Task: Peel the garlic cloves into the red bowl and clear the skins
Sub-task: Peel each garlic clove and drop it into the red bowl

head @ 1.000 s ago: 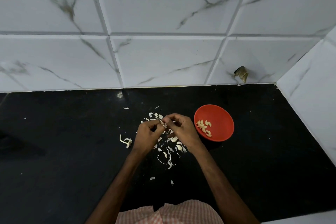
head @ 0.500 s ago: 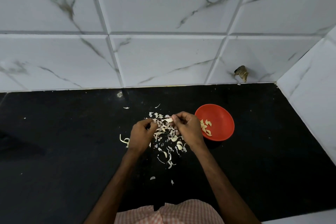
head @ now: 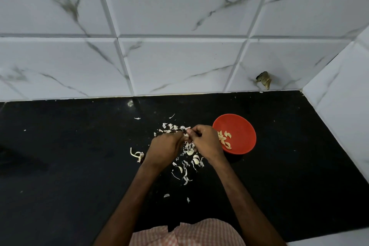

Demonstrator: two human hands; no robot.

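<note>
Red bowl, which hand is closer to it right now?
Right. The right hand is just left of the red bowl, overlapping its rim in view. The left hand is farther left, beyond the right hand, over the scattered garlic skins.

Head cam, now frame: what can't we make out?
All head view.
Garlic clove: left hand and right hand cover it; how far peeled, cannot tell.
Red bowl: right hand hides its left rim; clove count unclear.
Skins: partly under both hands.
Dark object on wall tile: too small to identify.
</note>
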